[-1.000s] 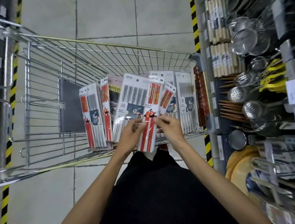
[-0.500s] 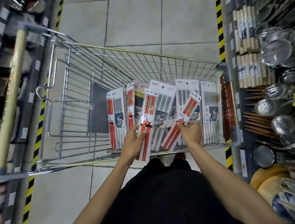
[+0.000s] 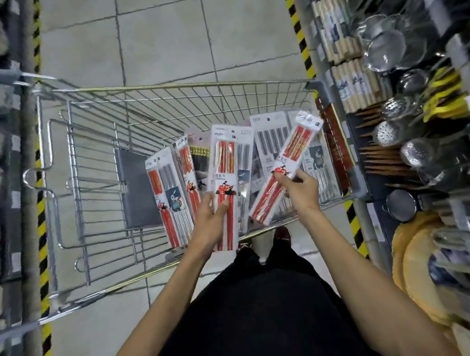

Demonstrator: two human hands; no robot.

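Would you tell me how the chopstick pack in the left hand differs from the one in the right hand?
The left pack points nearly straight ahead; the right pack leans rightward. The left hand grips its pack low, the right hand mid-length. Both hold red chopsticks.

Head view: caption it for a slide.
Left hand grips an upright pack, right hand a tilted pack, over a cart holding more packs.

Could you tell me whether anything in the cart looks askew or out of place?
The red pack in the right hand slants, crossing the upright packs in the cart; the left hand holds another pack nearly straight. Nothing looks spilled.
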